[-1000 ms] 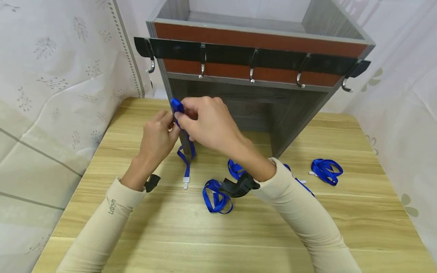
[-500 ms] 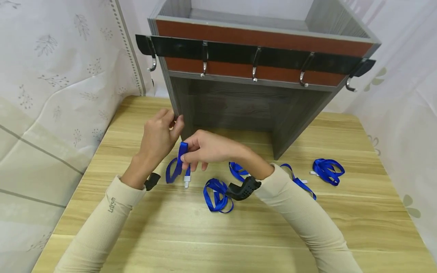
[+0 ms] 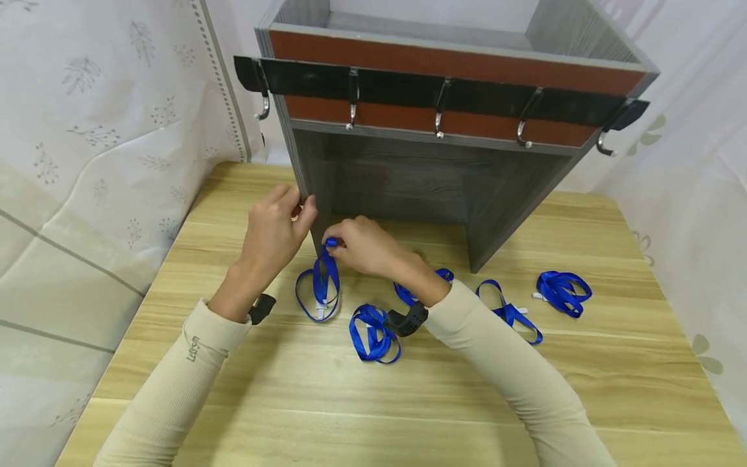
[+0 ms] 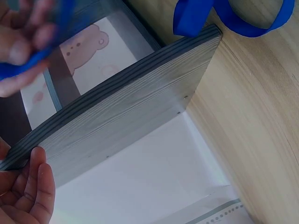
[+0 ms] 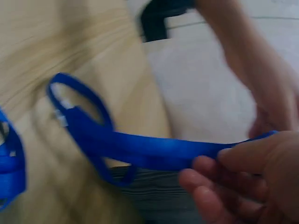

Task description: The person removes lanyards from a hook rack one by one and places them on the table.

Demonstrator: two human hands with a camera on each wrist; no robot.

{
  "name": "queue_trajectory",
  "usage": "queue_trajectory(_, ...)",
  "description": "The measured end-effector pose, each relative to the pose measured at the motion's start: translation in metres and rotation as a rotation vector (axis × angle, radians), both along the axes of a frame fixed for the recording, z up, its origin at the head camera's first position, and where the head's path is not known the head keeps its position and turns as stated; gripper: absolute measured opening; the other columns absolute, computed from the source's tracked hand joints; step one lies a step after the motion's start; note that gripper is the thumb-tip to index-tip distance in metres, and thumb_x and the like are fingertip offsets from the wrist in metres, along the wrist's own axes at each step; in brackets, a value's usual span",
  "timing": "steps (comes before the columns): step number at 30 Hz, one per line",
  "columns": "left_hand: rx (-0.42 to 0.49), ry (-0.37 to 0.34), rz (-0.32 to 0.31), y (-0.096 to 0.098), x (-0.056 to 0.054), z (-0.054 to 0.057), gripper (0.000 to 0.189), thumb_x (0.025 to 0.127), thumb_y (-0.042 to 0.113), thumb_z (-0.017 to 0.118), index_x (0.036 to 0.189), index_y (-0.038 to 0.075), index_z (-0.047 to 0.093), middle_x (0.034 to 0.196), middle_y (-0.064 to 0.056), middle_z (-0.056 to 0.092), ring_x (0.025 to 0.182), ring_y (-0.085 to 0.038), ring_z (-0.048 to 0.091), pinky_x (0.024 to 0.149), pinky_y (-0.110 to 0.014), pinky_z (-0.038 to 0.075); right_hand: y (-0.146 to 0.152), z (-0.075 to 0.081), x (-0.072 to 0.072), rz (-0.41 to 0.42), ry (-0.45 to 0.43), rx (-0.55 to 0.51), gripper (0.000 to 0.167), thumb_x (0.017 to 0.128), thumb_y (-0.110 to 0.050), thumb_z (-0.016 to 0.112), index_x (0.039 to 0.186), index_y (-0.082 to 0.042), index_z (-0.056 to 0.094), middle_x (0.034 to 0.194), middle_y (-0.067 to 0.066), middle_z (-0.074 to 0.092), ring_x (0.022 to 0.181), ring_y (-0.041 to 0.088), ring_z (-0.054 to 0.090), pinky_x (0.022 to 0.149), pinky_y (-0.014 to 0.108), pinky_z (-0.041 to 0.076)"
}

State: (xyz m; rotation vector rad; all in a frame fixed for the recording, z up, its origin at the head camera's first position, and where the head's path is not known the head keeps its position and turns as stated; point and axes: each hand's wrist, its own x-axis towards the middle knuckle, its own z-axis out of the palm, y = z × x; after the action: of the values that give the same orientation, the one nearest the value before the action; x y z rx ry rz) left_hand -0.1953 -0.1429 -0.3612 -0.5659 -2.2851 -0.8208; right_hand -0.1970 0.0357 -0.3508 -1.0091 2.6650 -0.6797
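In the head view my right hand [image 3: 369,246] pinches one end of a blue lanyard [image 3: 324,272]. The rest of the strap hangs in a loop to the table, by its white clip [image 3: 321,307]. Seen from the right wrist, the flat blue strap [image 5: 159,151] runs from between thumb and fingers down to the wood. My left hand [image 3: 271,227] grips the front edge of the grey side panel [image 4: 126,116] of a wooden shelf unit, thumb on one face and fingers on the other in the left wrist view.
Several more blue lanyards lie on the table, including a coiled one [image 3: 373,334] near the middle and another [image 3: 563,293] at the right. A black rail [image 3: 397,84] with several metal hooks crosses the front of the unit. Patterned cloth [image 3: 128,130] lines the sides.
My right hand has come down from the upper side panel with the lanyard and then shifted slightly right, the strap's loop gathering over the clip. My left hand has stayed at the panel.
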Motion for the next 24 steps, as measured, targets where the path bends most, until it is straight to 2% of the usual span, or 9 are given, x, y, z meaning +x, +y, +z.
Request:
queue_trajectory(3,0.005,-0.002,0.000,0.000,0.000,0.000,0.017,0.094,0.012,0.059,0.085,-0.002,0.064,0.080,-0.017,0.063,0.070,-0.028,0.064,0.057,-0.038,0.054,-0.008,-0.012,0.000,0.049,0.114,0.067,0.023,0.093,-0.007,0.062,0.112,-0.015,0.073,0.087,-0.005,0.068,0.071,0.011,0.057,0.065,0.024,0.047)
queue_trajectory(7,0.006,-0.001,-0.003,0.000,0.000,0.000,0.017,0.094,0.011,0.059,0.083,-0.001,0.064,0.080,-0.018,0.063,0.070,-0.028,0.064,0.058,-0.038,0.055,-0.016,-0.027,0.002,0.152,0.234,0.236,0.032,0.094,-0.004,0.061,0.121,-0.019,0.068,0.086,-0.005,0.068,0.068,0.012,0.057,0.060,0.030,0.051)
queue_trajectory(10,0.007,-0.001,-0.005,0.000,0.000,0.001,0.018,0.094,0.010,0.059,0.080,-0.001,0.063,0.080,-0.018,0.063,0.070,-0.029,0.065,0.059,-0.038,0.056,-0.020,-0.036,0.006,0.236,0.311,0.356,0.036,0.098,-0.007,0.057,0.131,-0.022,0.062,0.094,-0.005,0.070,0.066,0.013,0.059,0.057,0.034,0.053)
queue_trajectory(12,0.007,-0.001,-0.007,0.000,0.000,0.001,0.018,0.094,0.010,0.058,0.080,-0.001,0.063,0.080,-0.018,0.063,0.070,-0.029,0.065,0.059,-0.039,0.055,-0.023,-0.042,0.009,0.287,0.340,0.429,0.041,0.102,-0.011,0.052,0.142,-0.022,0.053,0.117,-0.004,0.070,0.078,0.016,0.065,0.062,0.036,0.056)
queue_trajectory(13,0.009,-0.002,-0.010,0.000,0.000,0.001,0.018,0.094,0.010,0.058,0.080,-0.001,0.063,0.080,-0.018,0.063,0.070,-0.030,0.065,0.059,-0.039,0.055,-0.024,-0.045,0.011,0.311,0.346,0.463,0.043,0.104,-0.013,0.048,0.146,-0.021,0.048,0.130,-0.003,0.066,0.089,0.017,0.067,0.069,0.038,0.057)
queue_trajectory(16,0.007,0.000,-0.014,0.000,0.000,0.001,0.017,0.094,0.009,0.058,0.082,-0.001,0.063,0.080,-0.018,0.063,0.070,-0.030,0.065,0.058,-0.038,0.055,-0.029,-0.053,0.018,0.383,0.340,0.572,0.049,0.107,-0.016,0.040,0.155,-0.020,0.034,0.155,-0.003,0.042,0.127,0.024,0.056,0.094,0.042,0.054)
queue_trajectory(19,0.007,0.002,-0.018,0.000,-0.001,0.001,0.017,0.095,0.010,0.058,0.082,-0.001,0.063,0.080,-0.017,0.062,0.070,-0.030,0.065,0.058,-0.038,0.055,-0.032,-0.060,0.025,0.449,0.357,0.685,0.052,0.107,-0.018,0.041,0.157,-0.021,0.028,0.161,-0.004,0.030,0.145,0.028,0.035,0.111,0.045,0.041)
queue_trajectory(22,0.008,-0.001,-0.020,0.000,0.000,0.001,0.018,0.095,0.010,0.058,0.083,-0.001,0.064,0.080,-0.018,0.063,0.070,-0.029,0.065,0.058,-0.037,0.056,-0.033,-0.065,0.030,0.485,0.401,0.756,0.055,0.106,-0.020,0.045,0.157,-0.024,0.027,0.162,-0.006,0.029,0.148,0.030,0.030,0.114,0.044,0.038)
queue_trajectory(24,0.010,-0.005,-0.021,0.000,0.000,0.001,0.018,0.095,0.009,0.058,0.083,-0.001,0.064,0.080,-0.017,0.063,0.070,-0.029,0.065,0.058,-0.038,0.056,-0.034,-0.066,0.032,0.491,0.415,0.754,0.054,0.105,-0.021,0.046,0.157,-0.025,0.029,0.162,-0.005,0.029,0.147,0.030,0.030,0.113,0.044,0.039)
